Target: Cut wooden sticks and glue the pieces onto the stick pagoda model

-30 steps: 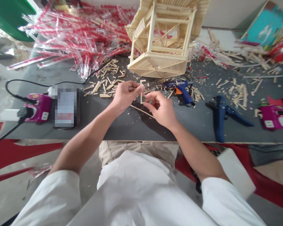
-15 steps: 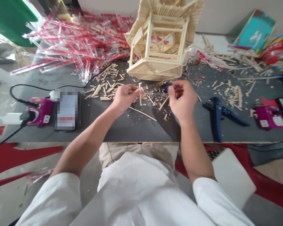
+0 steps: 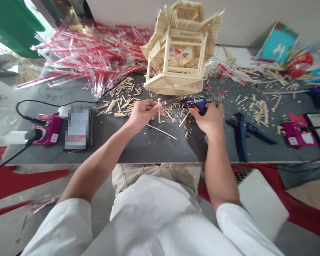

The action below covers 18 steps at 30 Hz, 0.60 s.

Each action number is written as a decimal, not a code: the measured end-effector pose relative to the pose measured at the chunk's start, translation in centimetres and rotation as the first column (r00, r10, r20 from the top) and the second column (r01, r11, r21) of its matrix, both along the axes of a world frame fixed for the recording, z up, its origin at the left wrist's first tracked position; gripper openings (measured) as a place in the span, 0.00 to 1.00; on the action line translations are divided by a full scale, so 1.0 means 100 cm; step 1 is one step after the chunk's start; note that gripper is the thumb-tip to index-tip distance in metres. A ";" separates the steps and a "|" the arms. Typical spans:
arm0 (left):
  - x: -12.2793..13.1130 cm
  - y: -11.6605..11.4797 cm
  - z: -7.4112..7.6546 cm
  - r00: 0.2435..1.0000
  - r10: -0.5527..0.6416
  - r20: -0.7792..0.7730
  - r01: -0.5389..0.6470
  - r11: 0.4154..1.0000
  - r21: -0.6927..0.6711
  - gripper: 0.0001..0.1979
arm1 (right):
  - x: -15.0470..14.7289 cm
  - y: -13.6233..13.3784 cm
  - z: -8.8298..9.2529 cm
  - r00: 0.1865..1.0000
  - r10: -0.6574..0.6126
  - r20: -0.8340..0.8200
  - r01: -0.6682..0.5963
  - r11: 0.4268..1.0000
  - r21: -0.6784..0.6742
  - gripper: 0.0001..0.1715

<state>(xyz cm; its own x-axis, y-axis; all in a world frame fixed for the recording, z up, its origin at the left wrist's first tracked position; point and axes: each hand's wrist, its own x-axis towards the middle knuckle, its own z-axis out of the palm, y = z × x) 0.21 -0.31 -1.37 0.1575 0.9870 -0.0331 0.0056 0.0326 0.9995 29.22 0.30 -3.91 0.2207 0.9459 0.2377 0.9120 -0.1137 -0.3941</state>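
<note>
A pale stick-built tower model stands on the dark grey tabletop, just behind both hands. The right hand is closed on the blue hot-glue gun. The left hand pinches a small wooden stick piece upright, with loose stick offcuts between the hands.

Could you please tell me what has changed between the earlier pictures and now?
The right hand let go of the stick piece, moved right and away, and took hold of the blue glue gun. The left hand still pinches the stick piece upright. The stick model and the blue cutter lie as before.
</note>
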 end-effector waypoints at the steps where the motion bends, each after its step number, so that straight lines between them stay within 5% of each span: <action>1: 0.000 0.000 0.000 1.000 -0.001 0.000 0.001 1.000 0.001 0.20 | -0.001 0.000 0.001 1.000 0.005 0.004 -0.005 1.000 -0.010 0.31; 5: 0.000 0.000 -0.001 1.000 0.008 0.015 -0.008 1.000 -0.004 0.18 | -0.008 -0.002 0.007 0.998 -0.028 -0.063 0.027 0.999 -0.022 0.25; 10: 0.001 -0.001 0.000 1.000 0.012 0.015 -0.012 1.000 -0.010 0.18 | -0.011 -0.005 0.019 0.990 -0.075 -0.117 0.070 0.996 -0.050 0.30; 13: 0.001 -0.001 0.002 1.000 0.013 0.011 -0.013 1.000 -0.025 0.17 | -0.012 -0.008 0.025 0.989 0.000 -0.147 -0.012 0.997 -0.078 0.35; 18: 0.002 -0.002 0.004 1.000 0.011 0.011 -0.011 1.000 -0.029 0.18 | -0.019 -0.011 0.032 0.982 0.136 -0.129 -0.150 0.983 -0.103 0.22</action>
